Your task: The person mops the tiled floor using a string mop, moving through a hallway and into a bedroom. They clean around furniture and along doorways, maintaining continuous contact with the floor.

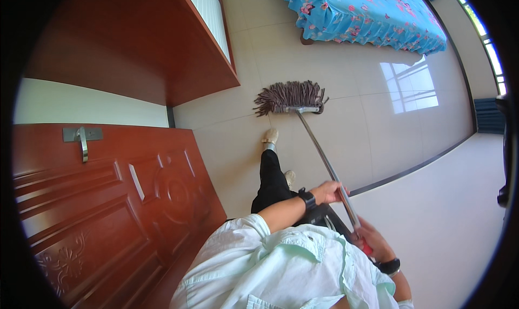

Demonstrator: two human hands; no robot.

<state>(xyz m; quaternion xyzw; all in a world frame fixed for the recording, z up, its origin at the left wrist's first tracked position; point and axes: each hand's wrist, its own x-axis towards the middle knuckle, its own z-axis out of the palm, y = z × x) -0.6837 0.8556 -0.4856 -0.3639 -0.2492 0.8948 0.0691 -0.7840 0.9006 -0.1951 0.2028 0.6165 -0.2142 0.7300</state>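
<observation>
A flat mop with a shaggy brown string head [290, 95] rests on the tiled floor ahead of my feet. Its silvery metal pole [320, 147] slants back towards my body. Around the middle part of the pole my left hand [329, 192] is closed. Lower in the picture, my right hand [372, 239] grips the pole near its end, and a bit of red handle [367, 248] shows at that hand. Both wrists wear a black band.
A reddish-brown panelled door [162, 187] stands at my left, with a lever handle [83, 143]. Beyond it is a brown wooden cabinet [142, 53]. A bed with a blue floral ruffled cover [373, 17] lies ahead right. A white wall [438, 211] runs along my right.
</observation>
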